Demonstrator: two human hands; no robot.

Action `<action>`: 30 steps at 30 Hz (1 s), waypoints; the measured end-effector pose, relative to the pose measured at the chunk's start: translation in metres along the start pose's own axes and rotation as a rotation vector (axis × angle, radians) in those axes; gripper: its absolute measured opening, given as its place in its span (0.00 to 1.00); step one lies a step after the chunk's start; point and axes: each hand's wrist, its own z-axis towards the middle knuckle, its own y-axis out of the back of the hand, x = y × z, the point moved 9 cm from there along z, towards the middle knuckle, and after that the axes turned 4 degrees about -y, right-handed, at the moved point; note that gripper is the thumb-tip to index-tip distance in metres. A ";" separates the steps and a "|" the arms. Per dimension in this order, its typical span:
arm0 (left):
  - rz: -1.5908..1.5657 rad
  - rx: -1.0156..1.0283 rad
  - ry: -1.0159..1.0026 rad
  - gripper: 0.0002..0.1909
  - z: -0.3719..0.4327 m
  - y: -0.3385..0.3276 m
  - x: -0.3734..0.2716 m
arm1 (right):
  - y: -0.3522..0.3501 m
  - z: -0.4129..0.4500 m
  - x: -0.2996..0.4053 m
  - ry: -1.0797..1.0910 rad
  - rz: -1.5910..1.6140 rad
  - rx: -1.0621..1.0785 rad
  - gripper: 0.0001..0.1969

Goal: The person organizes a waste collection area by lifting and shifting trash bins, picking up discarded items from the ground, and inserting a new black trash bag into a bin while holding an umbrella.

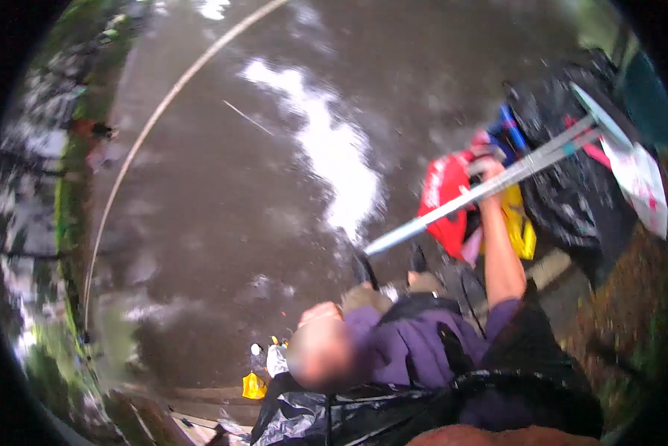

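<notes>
My right hand [487, 167] is raised at the right, closed around a long pale grey pole [451, 209]; blur hides its fingers. The pole slants from near my dark shoe up to a wide crosspiece [601, 117]. A red plastic bag with white writing [445, 200] and a yellow bag [518, 223] are beside this hand; whether it grips them too is unclear. What appears to be my left hand [320, 312] is at lower centre, largely blurred, above a black plastic bag [361, 415]. Its fingers and anything in them cannot be made out.
Wet, reflective pavement [211, 223] bears a curved pale line [144, 134]. At the right, a large black rubbish bag [568, 195] lies beside a white bag [637, 178] and a blue item [512, 128]. A small yellow bag [254, 386] and white plastic [276, 359] lie lower left.
</notes>
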 end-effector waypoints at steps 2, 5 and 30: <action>-0.025 -0.004 0.027 0.16 0.001 0.007 0.020 | -0.034 -0.006 -0.014 -0.064 0.049 0.120 0.08; -0.086 0.022 0.011 0.16 0.011 0.010 0.035 | -0.050 -0.013 0.041 -0.309 0.332 0.328 0.12; -0.420 0.328 -0.235 0.12 0.032 0.012 0.092 | -0.090 -0.234 0.026 -1.308 1.618 -0.673 0.14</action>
